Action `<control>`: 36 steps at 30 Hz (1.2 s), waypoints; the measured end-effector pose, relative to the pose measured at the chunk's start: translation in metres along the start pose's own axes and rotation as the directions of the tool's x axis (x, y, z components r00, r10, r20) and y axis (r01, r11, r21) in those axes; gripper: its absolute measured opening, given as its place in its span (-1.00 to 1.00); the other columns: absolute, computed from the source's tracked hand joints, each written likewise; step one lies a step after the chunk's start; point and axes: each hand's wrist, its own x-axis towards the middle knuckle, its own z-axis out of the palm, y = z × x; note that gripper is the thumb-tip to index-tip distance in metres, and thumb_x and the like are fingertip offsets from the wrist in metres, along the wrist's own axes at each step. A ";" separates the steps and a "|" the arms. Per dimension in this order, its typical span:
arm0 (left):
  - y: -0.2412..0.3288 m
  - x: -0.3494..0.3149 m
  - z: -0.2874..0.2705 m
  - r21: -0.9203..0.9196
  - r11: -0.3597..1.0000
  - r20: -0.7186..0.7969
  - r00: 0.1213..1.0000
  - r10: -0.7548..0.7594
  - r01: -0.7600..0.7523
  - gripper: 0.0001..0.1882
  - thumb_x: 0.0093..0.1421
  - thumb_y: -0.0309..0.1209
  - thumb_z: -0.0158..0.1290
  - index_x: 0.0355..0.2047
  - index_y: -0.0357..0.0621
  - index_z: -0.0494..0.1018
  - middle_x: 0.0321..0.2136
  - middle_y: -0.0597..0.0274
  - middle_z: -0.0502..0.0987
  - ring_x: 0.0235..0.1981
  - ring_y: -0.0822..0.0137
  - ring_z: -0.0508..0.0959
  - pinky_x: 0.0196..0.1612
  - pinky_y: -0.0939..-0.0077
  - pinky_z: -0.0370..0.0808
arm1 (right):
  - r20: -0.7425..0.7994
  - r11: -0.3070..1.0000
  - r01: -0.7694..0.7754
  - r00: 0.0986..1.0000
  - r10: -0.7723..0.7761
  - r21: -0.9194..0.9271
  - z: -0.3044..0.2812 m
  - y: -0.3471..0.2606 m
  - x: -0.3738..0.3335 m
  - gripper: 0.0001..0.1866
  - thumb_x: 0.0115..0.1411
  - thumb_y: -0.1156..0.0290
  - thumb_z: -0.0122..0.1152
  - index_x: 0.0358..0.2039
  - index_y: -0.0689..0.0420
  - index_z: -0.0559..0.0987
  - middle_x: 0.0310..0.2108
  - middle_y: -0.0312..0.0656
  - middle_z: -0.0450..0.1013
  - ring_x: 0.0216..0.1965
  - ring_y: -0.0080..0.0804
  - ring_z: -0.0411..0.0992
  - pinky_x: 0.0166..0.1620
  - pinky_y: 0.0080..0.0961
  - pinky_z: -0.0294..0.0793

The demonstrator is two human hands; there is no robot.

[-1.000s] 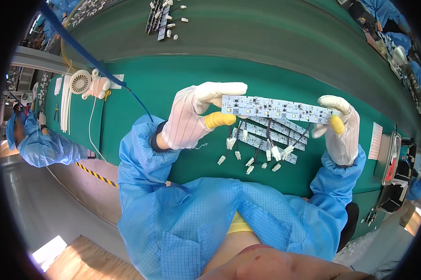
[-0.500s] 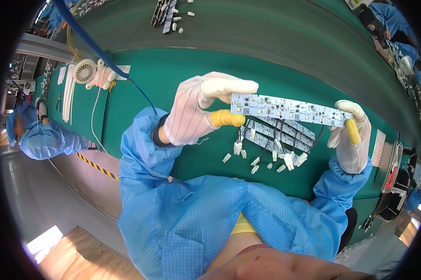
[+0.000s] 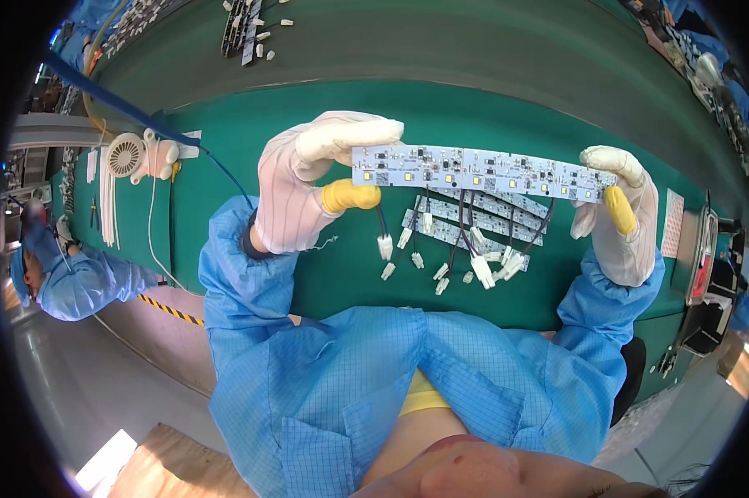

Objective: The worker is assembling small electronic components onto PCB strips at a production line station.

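A long white LED circuit board is raised above the green work table, its component side showing. My left hand, in a striped white glove with a yellow thumb cover, pinches its left end. On the right end, my right hand, gloved the same way, is closed between fingers and thumb. Dark wires with white plug connectors hang below the board. Behind and below it lie several more LED boards on the table, partly hidden by the held one.
A small white fan stands at the left beside white strips. A blue hose crosses the upper left. More boards lie on the dark belt beyond the table. At the left sits another person in blue.
The held board looks larger and its left end, with my left hand, has shifted left. The view has also shifted a little. Both hands keep their hold.
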 end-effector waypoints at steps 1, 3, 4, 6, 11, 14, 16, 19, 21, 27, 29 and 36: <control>0.000 0.000 0.000 -0.041 0.999 -0.005 1.000 -0.024 0.024 -0.50 -0.03 -0.21 0.26 -0.14 -0.28 0.52 -0.19 0.02 0.55 -0.26 0.26 0.57 -0.22 0.53 0.50 | 0.037 0.999 0.034 0.999 -0.035 0.031 -0.003 0.001 -0.001 -0.19 -0.09 -0.13 0.39 -0.08 0.34 0.41 -0.48 -0.17 0.43 -0.66 -0.62 0.40 -0.61 -0.81 0.36; -0.001 0.002 -0.001 -0.029 0.999 0.009 1.000 -0.016 0.016 -0.49 -0.02 -0.18 0.26 -0.14 -0.28 0.51 -0.19 0.01 0.55 -0.24 0.24 0.57 -0.21 0.51 0.49 | 0.063 0.995 0.086 0.994 -0.089 0.058 -0.008 0.007 0.000 -0.22 -0.07 -0.10 0.38 -0.09 0.34 0.42 -0.47 -0.15 0.42 -0.66 -0.61 0.40 -0.61 -0.80 0.37; -0.001 0.003 -0.001 0.009 1.000 0.010 1.000 -0.005 0.005 -0.49 -0.02 -0.17 0.25 -0.15 -0.29 0.51 -0.19 0.01 0.55 -0.23 0.23 0.57 -0.20 0.48 0.49 | 0.096 0.986 0.144 0.984 -0.152 0.082 -0.010 0.009 0.001 -0.26 -0.04 -0.06 0.38 -0.10 0.34 0.42 -0.45 -0.14 0.42 -0.66 -0.59 0.40 -0.60 -0.78 0.38; -0.003 0.003 -0.005 0.064 0.996 0.040 0.998 0.056 -0.058 -0.51 0.01 -0.17 0.22 -0.15 -0.29 0.51 -0.18 0.01 0.56 -0.23 0.22 0.57 -0.20 0.44 0.50 | 0.079 0.984 0.163 0.983 -0.168 0.067 -0.010 0.011 -0.001 -0.31 -0.02 -0.02 0.37 -0.11 0.33 0.43 -0.42 -0.12 0.42 -0.67 -0.58 0.40 -0.60 -0.77 0.39; -0.009 0.005 -0.007 0.182 0.956 0.095 0.972 0.216 -0.230 -0.54 0.05 -0.19 0.19 -0.14 -0.29 0.50 -0.21 0.00 0.56 -0.24 0.23 0.57 -0.21 0.45 0.50 | 0.048 0.992 0.114 0.993 -0.111 -0.051 -0.004 0.005 -0.003 -0.47 0.06 0.13 0.31 -0.13 0.29 0.44 -0.35 -0.08 0.43 -0.65 -0.54 0.42 -0.60 -0.73 0.38; -0.002 0.000 -0.003 0.004 1.000 -0.025 1.000 0.017 -0.017 -0.52 0.04 -0.18 0.21 -0.12 -0.29 0.49 -0.25 0.04 0.56 -0.23 0.24 0.55 -0.17 0.43 0.48 | 0.175 0.988 0.157 0.972 -0.154 -0.003 -0.007 0.001 -0.002 -0.45 0.16 0.08 0.21 -0.07 0.32 0.43 -0.37 -0.12 0.48 -0.55 -0.54 0.48 -0.49 -0.72 0.44; 0.002 0.002 -0.002 0.007 0.996 -0.040 0.995 -0.089 0.090 -0.48 0.03 -0.15 0.22 -0.10 -0.29 0.49 -0.27 0.07 0.56 -0.22 0.25 0.54 -0.15 0.45 0.46 | 0.206 0.984 0.167 0.963 -0.176 0.061 -0.008 0.001 -0.001 -0.44 0.16 0.05 0.21 -0.07 0.32 0.43 -0.38 -0.13 0.48 -0.55 -0.54 0.48 -0.49 -0.72 0.45; 0.000 0.002 -0.005 0.002 0.991 -0.022 0.991 -0.130 0.130 -0.45 0.02 -0.12 0.23 -0.10 -0.29 0.49 -0.27 0.05 0.56 -0.21 0.24 0.54 -0.13 0.46 0.44 | 0.207 0.994 0.108 0.972 -0.111 0.027 -0.010 0.000 -0.001 -0.40 0.15 -0.01 0.20 -0.08 0.32 0.43 -0.40 -0.12 0.49 -0.54 -0.55 0.48 -0.49 -0.73 0.46; -0.001 0.002 -0.007 0.025 0.992 -0.008 0.992 -0.126 0.126 -0.45 0.03 -0.11 0.22 -0.10 -0.29 0.49 -0.28 0.04 0.57 -0.21 0.24 0.54 -0.14 0.46 0.44 | 0.211 0.993 0.115 0.971 -0.115 0.017 -0.009 0.001 -0.001 -0.35 0.15 -0.07 0.17 -0.06 0.33 0.42 -0.40 -0.12 0.49 -0.54 -0.55 0.48 -0.49 -0.71 0.47; -0.010 0.004 -0.008 0.164 0.986 -0.034 0.999 0.032 -0.026 -0.46 0.05 -0.08 0.20 -0.12 -0.30 0.49 -0.28 0.00 0.57 -0.24 0.23 0.56 -0.18 0.46 0.46 | 0.151 0.993 0.113 0.982 -0.115 0.022 -0.005 -0.006 -0.006 -0.40 0.12 0.04 0.25 -0.07 0.34 0.44 -0.32 -0.09 0.49 -0.54 -0.54 0.47 -0.47 -0.69 0.50; -0.010 0.003 -0.008 0.182 0.983 -0.042 0.998 0.038 -0.030 -0.45 0.05 -0.06 0.19 -0.13 -0.30 0.49 -0.28 -0.01 0.58 -0.26 0.23 0.57 -0.20 0.47 0.46 | 0.148 0.993 0.106 0.983 -0.112 0.046 -0.008 -0.004 -0.005 -0.45 0.11 0.11 0.27 -0.08 0.33 0.45 -0.30 -0.09 0.48 -0.51 -0.54 0.48 -0.46 -0.67 0.51; -0.011 0.002 -0.010 0.227 0.967 -0.093 0.991 -0.100 0.119 -0.35 0.08 0.03 0.15 -0.05 -0.32 0.45 -0.17 0.01 0.56 -0.22 0.31 0.56 -0.09 0.52 0.43 | 0.210 0.996 0.085 0.974 -0.090 0.032 -0.002 -0.013 -0.008 -0.45 0.14 0.12 0.23 -0.05 0.33 0.41 -0.34 -0.09 0.49 -0.51 -0.50 0.50 -0.50 -0.71 0.48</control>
